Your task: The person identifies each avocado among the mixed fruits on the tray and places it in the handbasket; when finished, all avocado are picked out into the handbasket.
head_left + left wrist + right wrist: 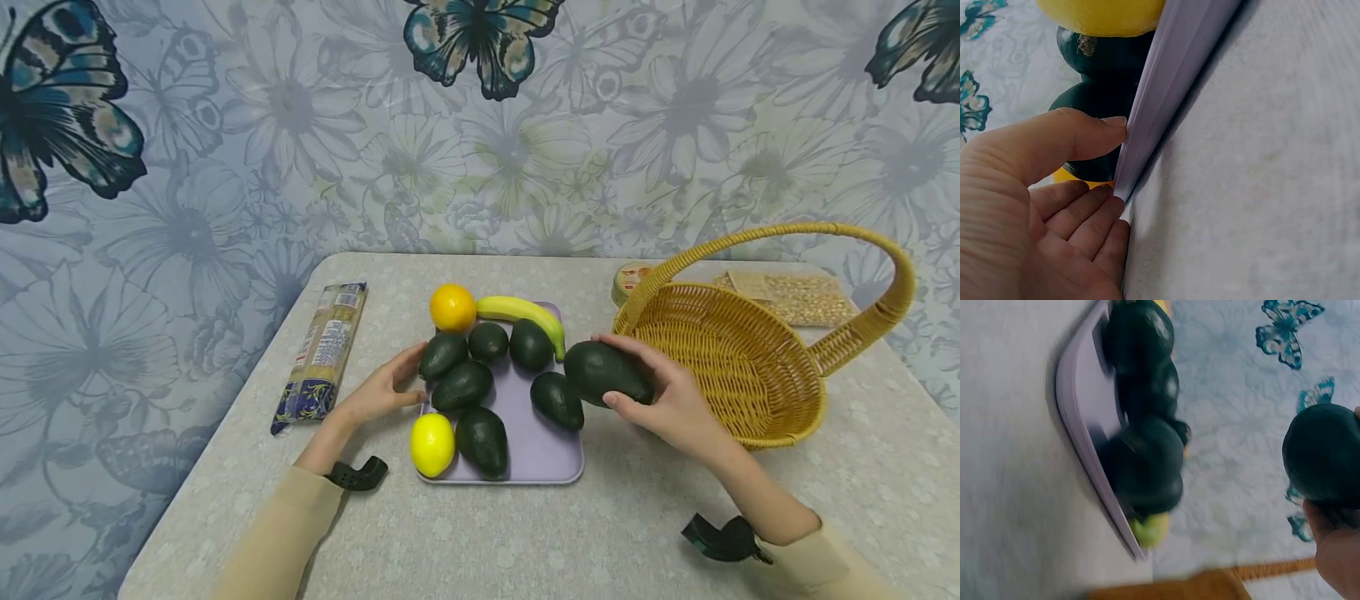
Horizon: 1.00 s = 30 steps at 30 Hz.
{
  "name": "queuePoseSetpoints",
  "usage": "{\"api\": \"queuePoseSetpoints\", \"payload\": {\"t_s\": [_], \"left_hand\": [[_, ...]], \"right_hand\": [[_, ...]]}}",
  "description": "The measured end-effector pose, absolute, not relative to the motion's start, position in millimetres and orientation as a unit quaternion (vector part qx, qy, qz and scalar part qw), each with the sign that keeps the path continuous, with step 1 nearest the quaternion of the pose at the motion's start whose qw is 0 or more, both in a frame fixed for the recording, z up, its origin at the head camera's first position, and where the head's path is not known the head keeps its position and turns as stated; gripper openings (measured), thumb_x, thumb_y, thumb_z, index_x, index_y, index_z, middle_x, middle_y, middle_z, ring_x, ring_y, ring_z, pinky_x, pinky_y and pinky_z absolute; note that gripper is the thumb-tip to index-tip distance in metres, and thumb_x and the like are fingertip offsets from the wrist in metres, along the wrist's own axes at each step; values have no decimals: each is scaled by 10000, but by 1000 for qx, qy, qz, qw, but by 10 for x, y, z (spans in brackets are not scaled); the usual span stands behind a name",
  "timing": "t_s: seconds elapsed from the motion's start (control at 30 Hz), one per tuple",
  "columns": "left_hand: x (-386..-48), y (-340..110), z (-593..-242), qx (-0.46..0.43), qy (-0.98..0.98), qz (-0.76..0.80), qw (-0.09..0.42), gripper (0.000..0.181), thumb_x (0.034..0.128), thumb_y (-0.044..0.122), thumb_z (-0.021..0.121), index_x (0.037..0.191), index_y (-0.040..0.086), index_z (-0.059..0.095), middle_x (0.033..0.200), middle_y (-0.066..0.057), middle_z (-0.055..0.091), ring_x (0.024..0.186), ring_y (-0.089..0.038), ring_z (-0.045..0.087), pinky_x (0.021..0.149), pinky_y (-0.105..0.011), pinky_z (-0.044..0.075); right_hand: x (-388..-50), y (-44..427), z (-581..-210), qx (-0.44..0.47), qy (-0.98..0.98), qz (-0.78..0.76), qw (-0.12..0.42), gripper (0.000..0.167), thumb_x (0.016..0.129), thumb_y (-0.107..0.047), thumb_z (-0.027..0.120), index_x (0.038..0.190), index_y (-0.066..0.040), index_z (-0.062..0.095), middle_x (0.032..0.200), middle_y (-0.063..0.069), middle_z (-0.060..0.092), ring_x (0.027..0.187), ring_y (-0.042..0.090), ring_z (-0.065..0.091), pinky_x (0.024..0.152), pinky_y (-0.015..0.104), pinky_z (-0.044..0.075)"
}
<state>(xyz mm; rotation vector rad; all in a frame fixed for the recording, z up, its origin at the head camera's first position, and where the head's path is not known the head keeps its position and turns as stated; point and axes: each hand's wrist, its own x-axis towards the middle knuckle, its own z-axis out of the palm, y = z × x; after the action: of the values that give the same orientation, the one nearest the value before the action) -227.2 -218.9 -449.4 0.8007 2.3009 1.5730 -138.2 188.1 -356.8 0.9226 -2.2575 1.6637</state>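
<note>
My right hand (678, 404) grips a large dark green avocado (606, 372), thumb below and fingers over the far side, between the tray and the basket. In the right wrist view this avocado (1325, 456) is raised off the table. A lilac tray (536, 450) bears several more avocados (482, 442), a yellow lemon (432, 445), a banana (517, 310) and an orange (452, 307). At the tray's left edge is my left hand (382, 387), fingers loosely spread beside an avocado (442, 356). The left wrist view has its thumb touching the tray rim (1157, 94).
A yellow wicker basket (720, 367) with a tall handle stands at the right. Behind it lie a round tin (628, 282) and a bag of kernels (806, 298). A pasta packet (322, 354) lies at the left, and a patterned wall (480, 167) rises behind the table.
</note>
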Motion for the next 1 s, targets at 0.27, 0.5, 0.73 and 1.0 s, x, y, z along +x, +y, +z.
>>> {"api": "queuePoseSetpoints", "payload": {"t_s": [0.27, 0.5, 0.73, 1.0], "left_hand": [[-2288, -2187, -4495, 278, 788, 536, 125, 799, 830, -64, 646, 1481, -27, 185, 1510, -222, 228, 1374, -366, 231, 1131, -473, 179], [-2274, -2191, -4495, 279, 790, 534, 118, 800, 825, -46, 653, 1480, -25, 195, 1506, -228, 235, 1370, -376, 233, 1131, -478, 171], [-2266, -2196, -4515, 276, 789, 535, 121, 798, 825, -60, 647, 1480, -26, 194, 1508, -223, 234, 1371, -373, 231, 1132, -478, 167], [-2268, -2186, -4489, 278, 788, 536, 124, 804, 826, -63, 647, 1484, -18, 187, 1511, -217, 232, 1373, -368, 231, 1131, -477, 173]], "right_hand": [[-1329, 2399, -3521, 283, -781, 544, 121, 686, 728, 210, 656, 1359, 38, 451, 1346, 114, 514, 1178, 143, 511, 908, 169, 444], [-1424, 2741, -3605, 185, -863, 459, 107, 578, 839, -24, 687, 1376, -95, 485, 1294, -1, 536, 1034, 36, 541, 757, 118, 476], [-1598, 2855, -3748, 165, -909, 382, 26, 578, 865, -230, 697, 1389, -122, 476, 1305, 160, 523, 1018, 280, 558, 722, 269, 506], [-1683, 2846, -3782, 191, -907, 373, -34, 573, 870, -248, 691, 1371, -69, 479, 1285, 175, 536, 1024, 287, 559, 730, 338, 511]]}}
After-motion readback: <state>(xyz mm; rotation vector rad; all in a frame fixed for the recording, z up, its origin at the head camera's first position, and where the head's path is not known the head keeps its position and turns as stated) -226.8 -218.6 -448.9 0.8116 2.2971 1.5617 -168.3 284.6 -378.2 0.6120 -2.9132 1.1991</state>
